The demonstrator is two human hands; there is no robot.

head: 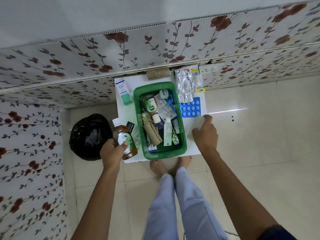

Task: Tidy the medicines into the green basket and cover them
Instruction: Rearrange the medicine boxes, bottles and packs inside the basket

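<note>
A green basket [138,101] stands on a small white table [204,106], filled with several medicines: a brown Dettol bottle [150,105], tubes and small boxes. My left hand [112,153] grips a second, larger brown Dettol bottle [125,139] just left of the basket. My right hand [205,134] rests on a white sheet or cloth [194,125] at the table's right side, fingers curled on it. A blue blister pack [190,108], a silver foil strip [186,87] and a white-green Optibes box [123,93] lie outside the basket.
A black bin bag [90,135] sits on the floor left of the table. A cardboard roll [158,74] lies at the table's back edge against the floral wall. A dark leaflet box [135,134] lies beside the basket. My bare feet [170,164] stand at the table's front.
</note>
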